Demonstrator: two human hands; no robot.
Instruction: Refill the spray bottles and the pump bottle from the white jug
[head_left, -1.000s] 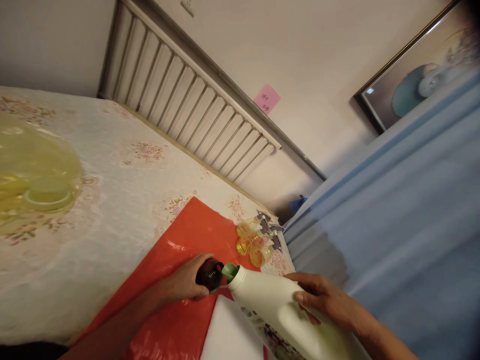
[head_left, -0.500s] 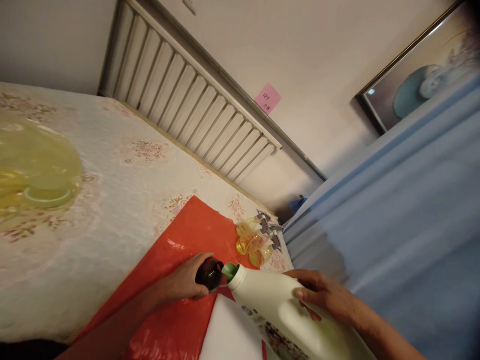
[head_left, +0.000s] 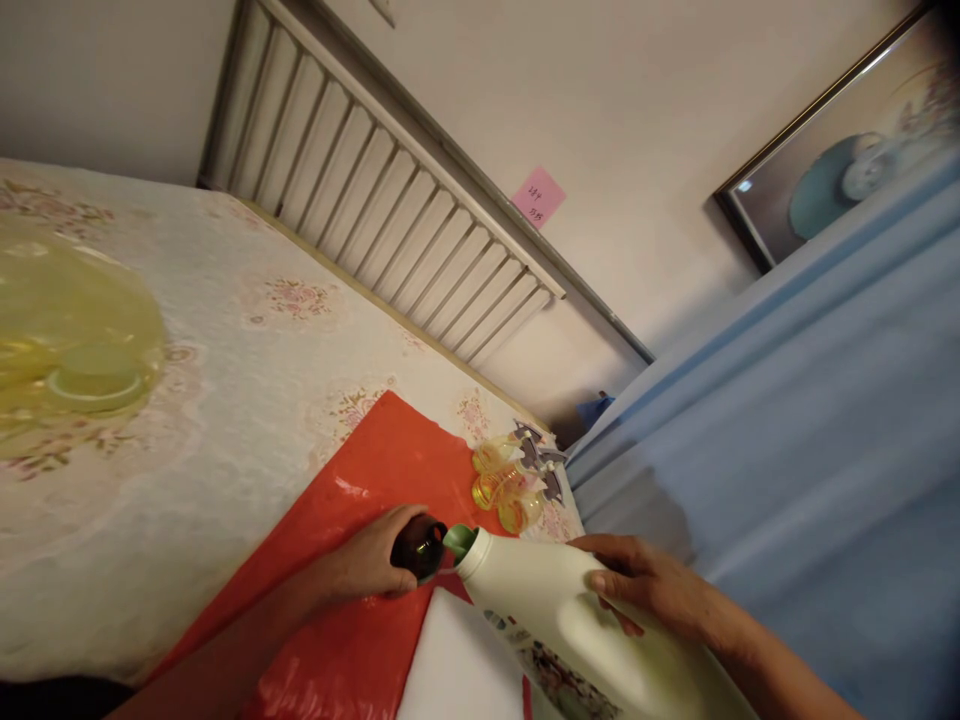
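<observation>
My left hand (head_left: 367,563) grips a small dark brown bottle (head_left: 418,545) standing on a red plastic sheet (head_left: 352,480). My right hand (head_left: 649,590) holds a large white jug (head_left: 555,615) tilted on its side, its green spout (head_left: 459,541) right at the brown bottle's mouth. The jug carries a printed label on its underside.
Several small yellow spray bottles with grey triggers (head_left: 514,480) lie at the far corner of the red sheet. A white pad (head_left: 457,670) lies below the jug. A floral cloth (head_left: 225,340) covers the surface, with a big yellow container (head_left: 75,345) at left. Blue fabric (head_left: 787,450) hangs at right.
The white jug has tipped slightly further and my right hand has shifted a little along it. My left hand and the brown bottle stay in place.
</observation>
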